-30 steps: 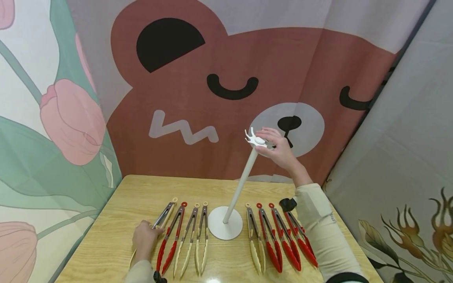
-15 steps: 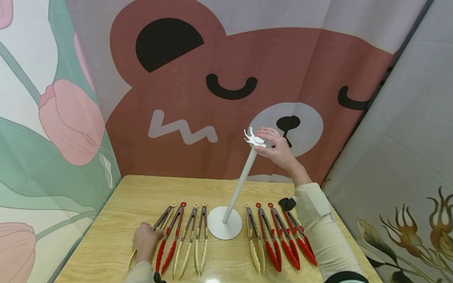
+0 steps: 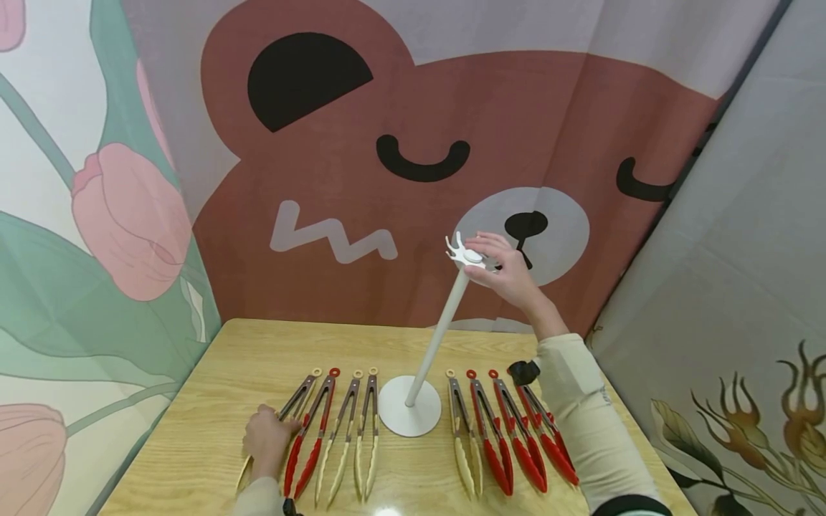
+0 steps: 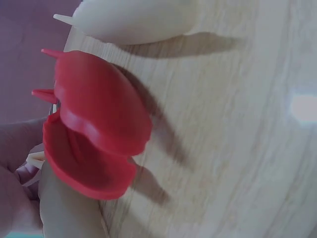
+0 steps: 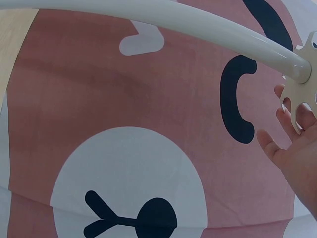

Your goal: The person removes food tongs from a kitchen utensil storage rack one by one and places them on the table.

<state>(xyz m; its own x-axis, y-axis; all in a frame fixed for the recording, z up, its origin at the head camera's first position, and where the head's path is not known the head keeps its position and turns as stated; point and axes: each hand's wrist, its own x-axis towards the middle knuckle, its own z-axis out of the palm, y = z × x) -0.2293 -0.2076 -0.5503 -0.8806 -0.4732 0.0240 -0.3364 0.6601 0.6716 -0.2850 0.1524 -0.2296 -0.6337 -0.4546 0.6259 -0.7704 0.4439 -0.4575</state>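
In the head view, my left hand [image 3: 266, 438] is on the leftmost pair of tongs [image 3: 298, 398], which has cream tips, and grips its arms. The left wrist view shows curled fingers beside a cream tong head [image 4: 69, 208], with red tong heads [image 4: 99, 104] close by. My right hand [image 3: 510, 276] is raised at the top of a white utensil stand [image 3: 439, 337]. Its thumb and fingers hold the white hooked head [image 3: 466, 254] by its right side. In the right wrist view, some fingertips are hidden behind that head.
Several tongs lie in a row on the wooden table [image 3: 258, 344]. Red-tipped tongs [image 3: 311, 437] and cream-tipped tongs [image 3: 368, 437] lie left of the stand's round base [image 3: 393, 423]; cream tongs [image 3: 464, 437] and red tongs [image 3: 493, 437] lie right. A bear-printed curtain [image 3: 323, 287] hangs behind.
My left hand has shifted very slightly, and the leftmost tongs have spread a little from their earlier look. My right hand and the stand stay in place.
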